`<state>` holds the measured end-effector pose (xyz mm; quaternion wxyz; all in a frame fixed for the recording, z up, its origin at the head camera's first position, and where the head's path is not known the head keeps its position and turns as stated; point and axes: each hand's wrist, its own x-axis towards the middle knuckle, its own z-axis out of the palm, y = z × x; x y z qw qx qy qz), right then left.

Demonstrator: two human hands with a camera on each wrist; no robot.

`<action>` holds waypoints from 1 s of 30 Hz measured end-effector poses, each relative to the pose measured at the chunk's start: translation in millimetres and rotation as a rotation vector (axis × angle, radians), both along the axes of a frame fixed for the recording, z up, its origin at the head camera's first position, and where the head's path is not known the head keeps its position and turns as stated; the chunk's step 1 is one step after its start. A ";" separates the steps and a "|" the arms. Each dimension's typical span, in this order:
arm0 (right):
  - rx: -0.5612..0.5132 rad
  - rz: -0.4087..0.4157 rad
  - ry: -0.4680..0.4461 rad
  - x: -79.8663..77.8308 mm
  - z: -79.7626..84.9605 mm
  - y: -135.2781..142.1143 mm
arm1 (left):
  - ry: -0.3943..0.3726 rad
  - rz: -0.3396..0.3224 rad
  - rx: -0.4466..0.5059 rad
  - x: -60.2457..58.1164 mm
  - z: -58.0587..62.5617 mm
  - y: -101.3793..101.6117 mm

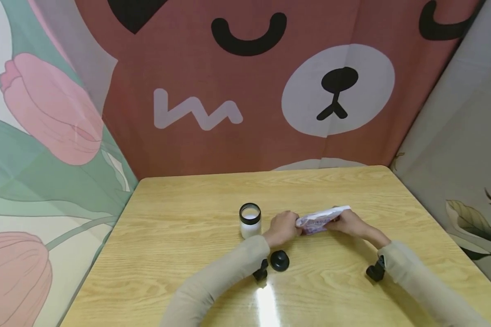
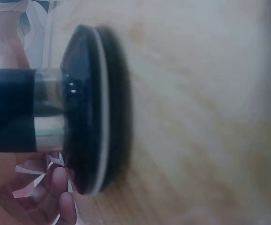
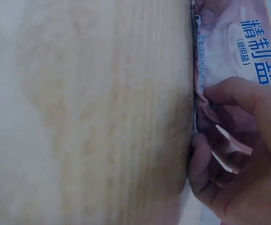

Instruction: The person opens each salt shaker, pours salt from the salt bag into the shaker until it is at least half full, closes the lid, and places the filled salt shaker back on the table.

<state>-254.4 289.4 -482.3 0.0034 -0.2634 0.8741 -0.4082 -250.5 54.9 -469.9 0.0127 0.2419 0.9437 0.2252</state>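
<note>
A pink and white salt bag (image 1: pixel 318 220) is held between my two hands, over the table right of centre. My left hand (image 1: pixel 283 228) grips its left end with curled fingers. At the right end my right hand (image 1: pixel 348 222) pinches the bag. Thumb and fingers press the edge of the salt bag (image 3: pixel 233 56) in the right wrist view, where blue print shows. A jar (image 1: pixel 250 222) with a black rim and white contents stands uncovered just left of my left hand. The black lid (image 1: pixel 280 260) with a knob lies below that hand; this lid (image 2: pixel 95 110) looms large in the left wrist view.
The wood-grained table (image 1: pixel 180 218) runs back to a printed bear curtain (image 1: pixel 262 150). Floral cloths hang at both sides. Small black wrist cameras (image 1: pixel 375 271) hang under both beige sleeves, close over the tabletop.
</note>
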 end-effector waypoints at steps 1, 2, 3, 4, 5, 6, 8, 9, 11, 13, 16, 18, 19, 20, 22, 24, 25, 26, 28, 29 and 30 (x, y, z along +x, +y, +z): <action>-0.008 0.008 0.019 -0.2 -1.3 0.3 | 0.000 -0.004 0.001 0.1 -0.5 -1.2; -0.023 0.015 0.026 -0.2 -2.3 1.1 | 0.005 -0.010 0.004 0.8 -0.6 -2.6; -0.029 0.016 0.022 0.4 -2.4 2.0 | 0.003 -0.015 0.014 1.9 0.4 -3.9; -0.026 0.009 0.003 1.0 -1.4 3.0 | -0.001 -0.021 0.025 3.0 1.6 -5.0; -0.011 -0.007 -0.016 1.4 -0.3 4.1 | 0.001 -0.024 0.034 4.0 2.7 -5.9; 0.000 -0.024 -0.032 2.1 1.0 5.3 | 0.003 -0.025 0.045 4.9 4.1 -6.9; 0.027 -0.065 -0.059 3.1 3.9 6.4 | 0.006 -0.021 0.074 7.4 8.7 -8.9; 0.045 -0.088 -0.075 3.7 5.4 6.8 | 0.001 -0.018 0.097 8.4 10.8 -9.9; 0.067 -0.114 -0.073 3.9 5.9 8.0 | 0.000 -0.012 0.140 9.6 13.9 -12.0; 0.047 -0.110 -0.074 4.4 5.9 8.8 | 0.006 -0.012 0.181 10.9 17.5 -14.3; 0.023 -0.085 -0.094 4.9 7.3 9.6 | 0.008 0.004 0.241 11.6 22.0 -17.5; 0.007 -0.068 -0.113 4.7 8.6 10.0 | 0.016 0.015 0.263 11.5 25.7 -19.0; 0.000 -0.064 -0.124 4.5 8.7 10.2 | 0.012 0.022 0.278 11.5 27.5 -19.8; -0.004 -0.059 -0.131 4.3 8.8 10.3 | 0.010 0.031 0.288 11.5 29.1 -20.5; -0.012 -0.057 -0.145 3.6 8.2 10.9 | 0.012 0.042 0.298 11.9 31.9 -21.6; -0.017 -0.056 -0.149 2.7 6.9 11.3 | 0.008 0.052 0.306 12.6 34.0 -22.5; -0.021 -0.057 -0.152 2.3 6.0 11.6 | 0.011 0.057 0.308 12.9 34.5 -22.8; -0.022 -0.057 -0.155 1.9 5.2 11.8 | 0.014 0.062 0.307 13.2 34.8 -23.1; -0.021 -0.059 -0.157 1.4 4.1 12.1 | 0.018 0.064 0.312 14.1 35.3 -23.9; -0.016 -0.062 -0.156 1.4 4.0 12.1 | 0.022 0.064 0.315 14.5 35.5 -24.3; -0.015 -0.063 -0.157 1.5 4.0 11.8 | 0.026 0.066 0.320 14.9 35.8 -24.8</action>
